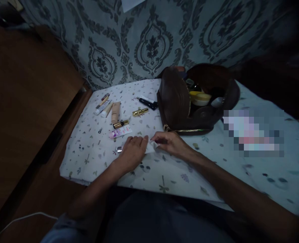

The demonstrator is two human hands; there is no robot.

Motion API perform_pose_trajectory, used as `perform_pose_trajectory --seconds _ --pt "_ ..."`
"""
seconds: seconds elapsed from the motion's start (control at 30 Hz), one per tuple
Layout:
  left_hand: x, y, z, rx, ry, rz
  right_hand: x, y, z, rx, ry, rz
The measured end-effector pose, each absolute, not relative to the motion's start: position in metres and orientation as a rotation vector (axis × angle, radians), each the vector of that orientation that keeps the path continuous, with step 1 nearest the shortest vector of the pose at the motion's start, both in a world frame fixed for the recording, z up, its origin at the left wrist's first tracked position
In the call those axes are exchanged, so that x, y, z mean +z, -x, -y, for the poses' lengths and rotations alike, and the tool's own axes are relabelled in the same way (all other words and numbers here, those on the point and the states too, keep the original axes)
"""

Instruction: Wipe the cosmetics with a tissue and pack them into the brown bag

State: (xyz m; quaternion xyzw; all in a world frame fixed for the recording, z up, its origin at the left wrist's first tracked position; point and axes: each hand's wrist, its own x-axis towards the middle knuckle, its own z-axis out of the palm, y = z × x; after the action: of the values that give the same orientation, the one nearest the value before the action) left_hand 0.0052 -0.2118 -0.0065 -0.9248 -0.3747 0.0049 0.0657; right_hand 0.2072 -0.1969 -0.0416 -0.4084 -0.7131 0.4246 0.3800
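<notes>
My left hand (134, 152) is closed over a slim item lying on the printed cloth; only its silver cap (119, 149) sticks out to the left, and my palm hides the rest. My right hand (171, 142) pinches a crumpled white wipe (153, 145), which reaches to the fingertips of my left hand. Just beyond my left hand lies a white and pink tube (120, 131). Behind that are a black and gold lipstick (120, 124), a beige tube (115, 112) and a gold lipstick (140, 112).
An open brown cosmetic bag (174, 98) stands behind my right hand, with a yellow-rimmed jar (201, 98) inside. Several small tubes lie at the back left, and a black tube (148, 103) is beside the bag. A blurred patch (255, 135) covers something at the right. Patterned wallpaper (151, 44) rises behind.
</notes>
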Motion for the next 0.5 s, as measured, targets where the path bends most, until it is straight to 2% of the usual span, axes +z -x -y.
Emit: perform_pose_trajectory --seconds 0.23,0.5 --pt "0.001 -0.028 0.209 -0.077 2.875 1.246 -0.040 -0.214 0.193 0.988 0.971 1.900" --pt "-0.007 0.001 0.207 -0.076 2.827 1.261 -0.038 -0.216 0.193 1.040 1.024 1.911"
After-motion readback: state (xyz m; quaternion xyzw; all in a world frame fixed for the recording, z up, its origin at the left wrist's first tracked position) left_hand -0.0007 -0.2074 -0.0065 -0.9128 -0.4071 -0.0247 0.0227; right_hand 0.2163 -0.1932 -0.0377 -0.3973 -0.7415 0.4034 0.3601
